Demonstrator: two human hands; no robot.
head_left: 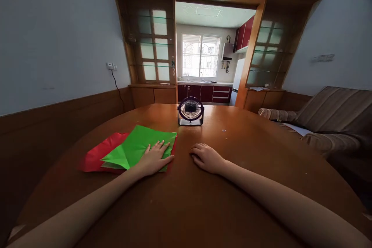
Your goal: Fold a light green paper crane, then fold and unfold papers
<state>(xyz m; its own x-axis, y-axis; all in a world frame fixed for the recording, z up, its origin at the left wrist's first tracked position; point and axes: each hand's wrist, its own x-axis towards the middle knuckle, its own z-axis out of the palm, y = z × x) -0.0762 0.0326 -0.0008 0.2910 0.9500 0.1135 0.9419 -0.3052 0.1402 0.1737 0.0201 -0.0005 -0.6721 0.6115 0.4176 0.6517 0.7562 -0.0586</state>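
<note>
My left hand (155, 158) lies flat on a sheet of green paper (139, 141), its fingers spread and the thumb out to the right. The green sheet is creased, with a corner folded over at its left. Red paper (101, 151) sticks out from under it on the left, and a thin strip of red shows along its right edge. To the right of the papers, my right hand (208, 158) rests on the bare tabletop. Its fingers are loosely bent, with a gap between them and the thumb, and I see nothing in it.
A small round desk fan (190, 110) stands on the wooden table (247, 139), beyond my hands. A tiny pale ring-like bit (223, 130) lies right of the fan. A striped armchair (334, 112) is at the right. Behind, a doorway opens onto a kitchen.
</note>
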